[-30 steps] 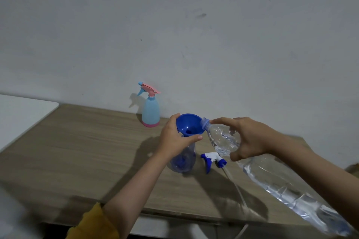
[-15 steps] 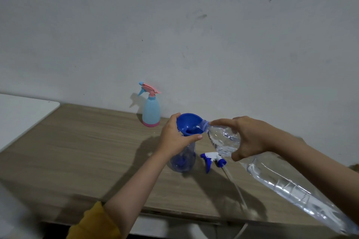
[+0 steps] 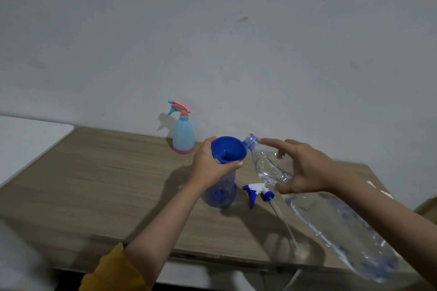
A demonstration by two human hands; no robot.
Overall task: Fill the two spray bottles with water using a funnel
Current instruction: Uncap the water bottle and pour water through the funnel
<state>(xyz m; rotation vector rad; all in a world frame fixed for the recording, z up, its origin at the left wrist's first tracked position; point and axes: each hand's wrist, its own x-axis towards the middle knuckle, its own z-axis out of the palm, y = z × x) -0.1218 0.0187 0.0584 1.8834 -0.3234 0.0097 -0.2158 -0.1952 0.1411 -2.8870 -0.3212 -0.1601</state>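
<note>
Funnel point(image 3: 229, 151) between hands point(image 3: 305, 169)

Left hand point(image 3: 212, 168): wrapped around the neck of the blue spray bottle point(image 3: 221, 192), thumb under the blue funnel point(image 3: 229, 149) seated in it
Right hand point(image 3: 305, 168): grips the tilted clear water bottle point(image 3: 331, 215), whose open mouth touches the funnel rim
Between the hands, lower: detached blue-and-white sprayer head point(image 3: 257, 192) lying on the wooden table point(image 3: 106, 184)
Beyond the left hand: light blue spray bottle with pink trigger point(image 3: 183, 134), upright by the wall
</note>
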